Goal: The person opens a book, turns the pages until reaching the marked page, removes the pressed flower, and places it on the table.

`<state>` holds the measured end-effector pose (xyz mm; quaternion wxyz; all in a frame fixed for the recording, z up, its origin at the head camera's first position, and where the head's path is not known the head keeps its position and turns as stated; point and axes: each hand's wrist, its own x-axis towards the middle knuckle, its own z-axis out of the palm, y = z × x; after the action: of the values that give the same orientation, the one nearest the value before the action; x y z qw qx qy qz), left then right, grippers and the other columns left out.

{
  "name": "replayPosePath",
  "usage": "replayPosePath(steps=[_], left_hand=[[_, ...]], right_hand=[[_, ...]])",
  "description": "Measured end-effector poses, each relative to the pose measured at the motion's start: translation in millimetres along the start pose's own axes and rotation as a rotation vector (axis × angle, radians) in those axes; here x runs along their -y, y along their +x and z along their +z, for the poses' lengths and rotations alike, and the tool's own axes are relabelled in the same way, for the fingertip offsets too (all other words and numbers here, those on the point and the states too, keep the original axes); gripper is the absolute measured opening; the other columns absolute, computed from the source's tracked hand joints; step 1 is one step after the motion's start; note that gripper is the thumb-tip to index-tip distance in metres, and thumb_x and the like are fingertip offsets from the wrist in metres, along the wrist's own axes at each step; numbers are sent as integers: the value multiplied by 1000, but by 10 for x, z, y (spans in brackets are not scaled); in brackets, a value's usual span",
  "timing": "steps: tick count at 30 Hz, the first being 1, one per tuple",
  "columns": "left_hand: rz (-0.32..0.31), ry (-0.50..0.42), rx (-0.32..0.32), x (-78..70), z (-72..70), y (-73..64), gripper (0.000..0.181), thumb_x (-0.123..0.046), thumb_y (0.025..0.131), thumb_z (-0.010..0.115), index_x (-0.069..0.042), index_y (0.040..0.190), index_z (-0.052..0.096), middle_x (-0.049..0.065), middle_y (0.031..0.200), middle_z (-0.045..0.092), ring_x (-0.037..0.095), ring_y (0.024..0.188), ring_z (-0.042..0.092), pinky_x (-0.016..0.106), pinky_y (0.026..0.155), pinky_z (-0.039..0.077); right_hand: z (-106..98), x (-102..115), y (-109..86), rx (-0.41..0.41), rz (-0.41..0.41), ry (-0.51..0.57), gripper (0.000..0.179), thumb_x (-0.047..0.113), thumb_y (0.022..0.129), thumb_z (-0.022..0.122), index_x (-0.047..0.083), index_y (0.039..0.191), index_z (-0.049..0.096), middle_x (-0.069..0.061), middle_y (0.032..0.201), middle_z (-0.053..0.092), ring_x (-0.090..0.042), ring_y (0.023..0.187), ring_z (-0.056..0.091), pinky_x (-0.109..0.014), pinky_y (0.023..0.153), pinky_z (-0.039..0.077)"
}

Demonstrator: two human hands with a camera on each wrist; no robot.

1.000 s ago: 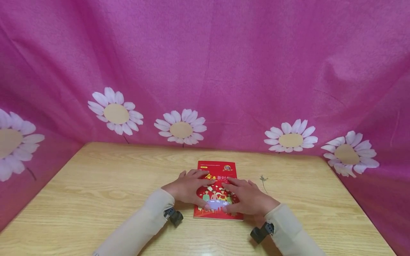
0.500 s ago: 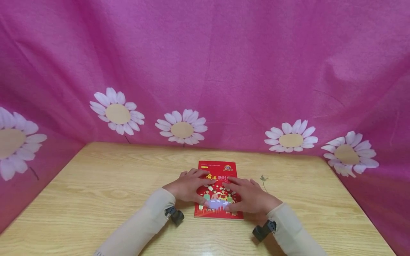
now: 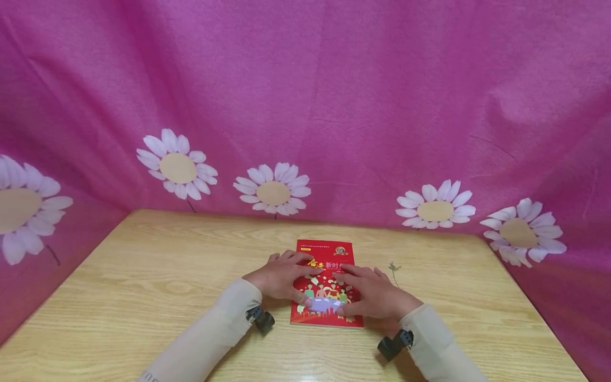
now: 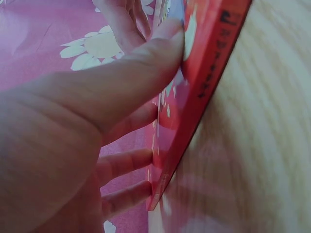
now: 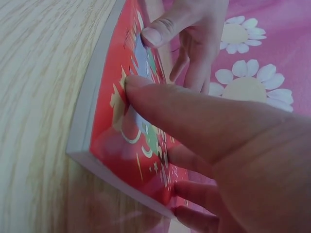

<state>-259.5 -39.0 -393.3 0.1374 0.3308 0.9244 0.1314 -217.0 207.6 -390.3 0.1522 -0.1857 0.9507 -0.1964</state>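
Observation:
A red paperback book (image 3: pixel 326 318) with cartoon figures and yellow and white lettering lies flat on the wooden table, its cover facing up. On the left part of the cover rests my left hand (image 3: pixel 280 277), thumb and fingers spread. My right hand (image 3: pixel 377 293) rests in the same way on the right part. In the left wrist view, the thumb and fingertips touch the cover beside the red spine (image 4: pixel 214 63). The right wrist view shows the right thumb pressing on the cover near the white page edges (image 5: pixel 87 107). Neither hand curls around the book.
Wood-grain tabletop (image 3: pixel 157 276) extends on both sides of the book. A pink cloth (image 3: pixel 334 106) with large white daisies hangs behind the table and along its sides. A small plant print (image 3: pixel 393 268) shows on the tabletop right of the book.
The hands stay on the cover with nearly the same pose. The right hand has shifted very slightly to the right, and the head view has moved a little. The book lies as before.

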Motion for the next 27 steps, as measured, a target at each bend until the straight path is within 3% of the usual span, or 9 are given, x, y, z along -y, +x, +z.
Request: replayPosePath(steps=[27], left_hand=[[15, -40, 11, 37, -9, -10, 81, -56, 71, 77, -36, 143, 46, -1, 153, 31, 23, 138, 25, 57, 114, 14]], right_hand=[[4, 12, 2, -7, -24, -19, 82, 55, 73, 77, 27, 144, 48, -3, 153, 34, -30, 139, 29, -62, 113, 11]])
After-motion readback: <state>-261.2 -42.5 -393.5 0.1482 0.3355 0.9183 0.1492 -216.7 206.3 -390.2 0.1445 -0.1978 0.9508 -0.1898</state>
